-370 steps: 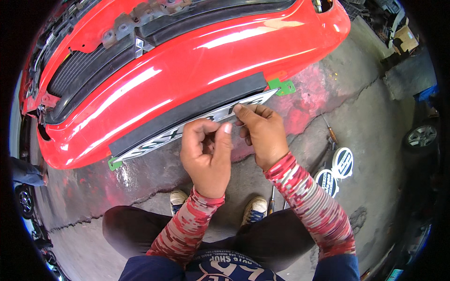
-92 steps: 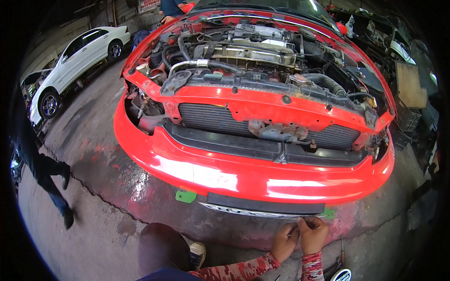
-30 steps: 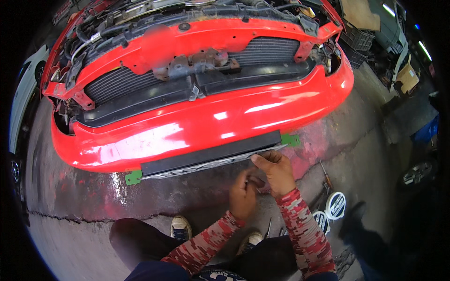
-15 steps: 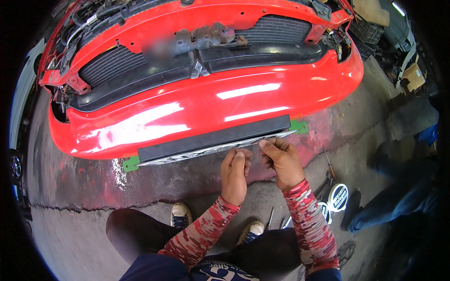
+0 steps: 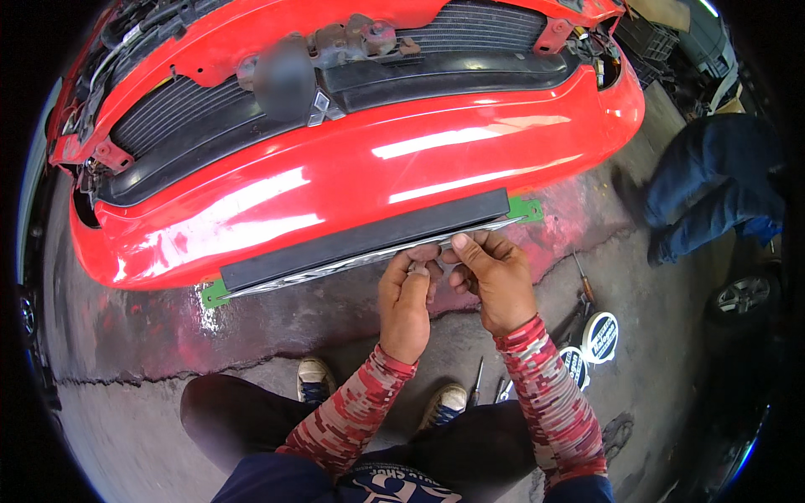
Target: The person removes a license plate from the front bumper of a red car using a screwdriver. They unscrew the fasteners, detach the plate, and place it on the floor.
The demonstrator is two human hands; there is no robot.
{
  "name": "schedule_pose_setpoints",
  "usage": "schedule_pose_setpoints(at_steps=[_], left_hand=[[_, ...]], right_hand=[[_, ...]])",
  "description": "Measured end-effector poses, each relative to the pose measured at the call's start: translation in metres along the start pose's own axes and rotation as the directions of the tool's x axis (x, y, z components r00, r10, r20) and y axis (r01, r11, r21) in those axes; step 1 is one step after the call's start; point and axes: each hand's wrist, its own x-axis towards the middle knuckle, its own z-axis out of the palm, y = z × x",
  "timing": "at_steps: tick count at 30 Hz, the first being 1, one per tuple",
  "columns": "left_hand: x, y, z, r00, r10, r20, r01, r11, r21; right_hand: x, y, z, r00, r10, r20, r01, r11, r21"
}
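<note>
While the front edge of a car is faced from a crouch or low seat, both hands are brought together at a long, narrow white metal-looking number plate with dark characters [image 5: 335,267]. The plate is seen almost edge-on, along the near side of a straight matt-black bar [image 5: 365,238] beneath a glossy red curved bumper [image 5: 352,186]. Flat bright-green tabs project at the right end [image 5: 526,210] and the left end [image 5: 215,293]. The fingers of the bare left hand [image 5: 407,306] are curled close to the plate's near edge; thumb and forefinger of the bare right hand [image 5: 503,289] are drawn together beside it. Whether the plate or some small piece is pinched by either hand cannot be told, the fingertips being crowded together. By its thinness, the plate is judged light and fairly stiff, bendable if forced, with a smooth face that may slip under oily fingers. A hold is best taken by the long near edge, thumb above and fingers beneath, with thin rims and corners treated as possibly sharp.
</note>
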Motion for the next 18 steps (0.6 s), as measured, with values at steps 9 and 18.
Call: schedule_pose_setpoints(at_steps=[9,18], left_hand=[[0.002,0.008,-0.002,0.996,-0.081,-0.022,0.083,0.990,0.112],[0.004,0.015,-0.005,0.984,-0.176,0.009,0.176,0.984,-0.003]], right_hand=[[-0.001,-0.003,-0.001,0.997,0.077,-0.008,-0.077,0.997,-0.018],[-0.011,-0.013,-0.031,0.996,0.015,0.092,-0.010,0.998,-0.056]])
